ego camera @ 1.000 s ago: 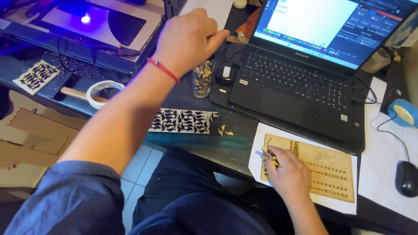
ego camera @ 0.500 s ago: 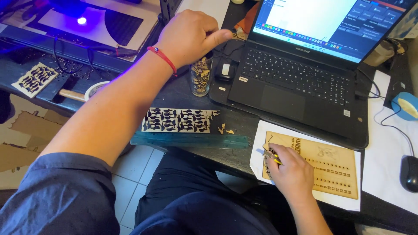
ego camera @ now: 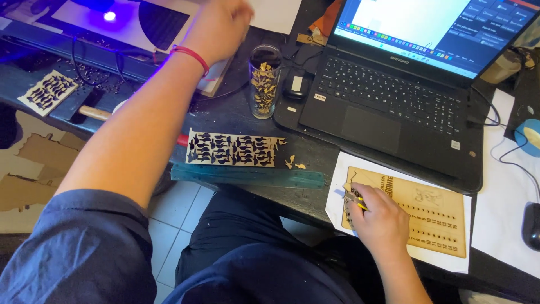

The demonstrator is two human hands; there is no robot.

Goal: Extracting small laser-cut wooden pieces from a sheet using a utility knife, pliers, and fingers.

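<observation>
Now the right hand (ego camera: pixel 381 220) pinches a small yellow tool (ego camera: pixel 355 201), lying left-right on the wooden board (ego camera: pixel 427 217); the left hand's (ego camera: pixel 222 25) grip is blurred.

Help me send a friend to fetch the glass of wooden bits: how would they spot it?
Start at the open laptop on the dark desk. Just off its left front corner stands a clear drinking glass holding small pale wooden cutouts. It is the only upright see-through container there, beside a black mouse.

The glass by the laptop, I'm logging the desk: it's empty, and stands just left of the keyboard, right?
Not quite. The glass does stand just left of the laptop keyboard, but it is not empty: the head view shows it partly filled with small pale wooden cut-out pieces.
</observation>
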